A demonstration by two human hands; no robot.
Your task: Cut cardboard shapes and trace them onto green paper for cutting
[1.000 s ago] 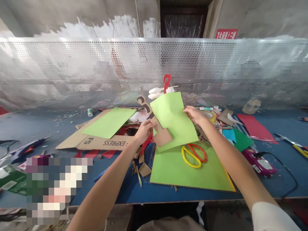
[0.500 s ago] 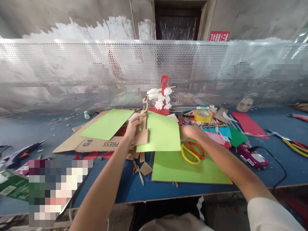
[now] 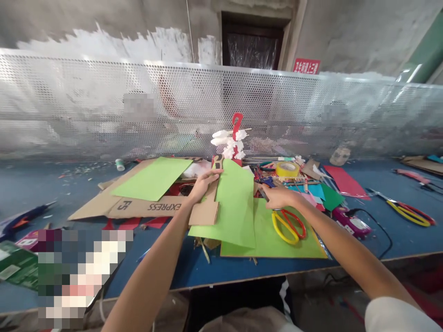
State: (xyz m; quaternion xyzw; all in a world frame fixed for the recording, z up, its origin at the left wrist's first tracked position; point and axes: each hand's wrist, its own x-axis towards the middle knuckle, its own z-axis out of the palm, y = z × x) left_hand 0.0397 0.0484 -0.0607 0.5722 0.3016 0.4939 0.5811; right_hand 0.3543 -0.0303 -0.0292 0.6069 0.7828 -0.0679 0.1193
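My left hand (image 3: 205, 184) is closed over a brown cardboard cutout (image 3: 204, 213), holding it against a light green paper sheet (image 3: 237, 203). The cutout has a curled top with dark markings and a wide foot. To the right of the sheet, my right hand (image 3: 277, 196) is closed around a slim grey tool (image 3: 263, 192), whose kind is mostly hidden by the fingers. Below that hand, scissors (image 3: 287, 226) with yellow and red handles lie on a darker green board (image 3: 273, 249).
Behind the papers stands a red figure (image 3: 237, 124) with white tufts. Tape (image 3: 287, 169) lies among craft scraps. Flattened cardboard (image 3: 93, 205) carries another green sheet (image 3: 152, 177) at left. At right are a purple device (image 3: 351, 223) and pliers-like cutters (image 3: 408, 212). A perforated metal screen (image 3: 187, 106) borders the table.
The cutout and green sheet have come lower, toward me, and the sheet's lower edge overlaps the board more. My right hand has pulled back from the craft pile with the slim tool showing.
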